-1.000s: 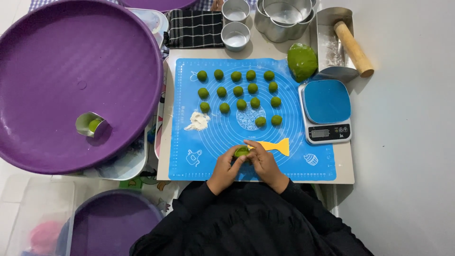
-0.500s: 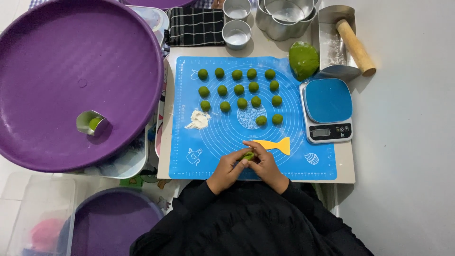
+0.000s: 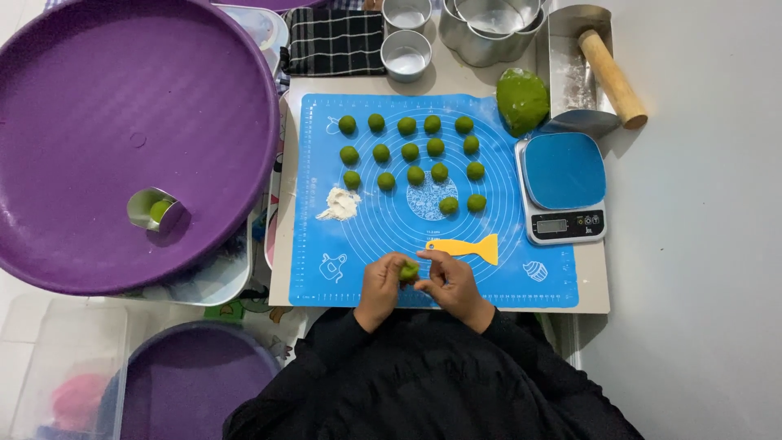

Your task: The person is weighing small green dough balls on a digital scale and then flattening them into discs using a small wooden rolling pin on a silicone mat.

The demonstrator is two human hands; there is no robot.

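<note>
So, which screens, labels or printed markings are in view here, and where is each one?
Scale screen: small grey rectangle on the white front strip of the blue-topped kitchen scale, right of the mat.
Blue baking mat: white printed circles, ruler edges and small drawings, under the green dough balls.
No packages seen.

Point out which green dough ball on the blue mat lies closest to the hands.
The green ball at the left of the bottom pair, just above the yellow scraper. It sits lowest on the blue mat, nearest the left hand and right hand.
</note>
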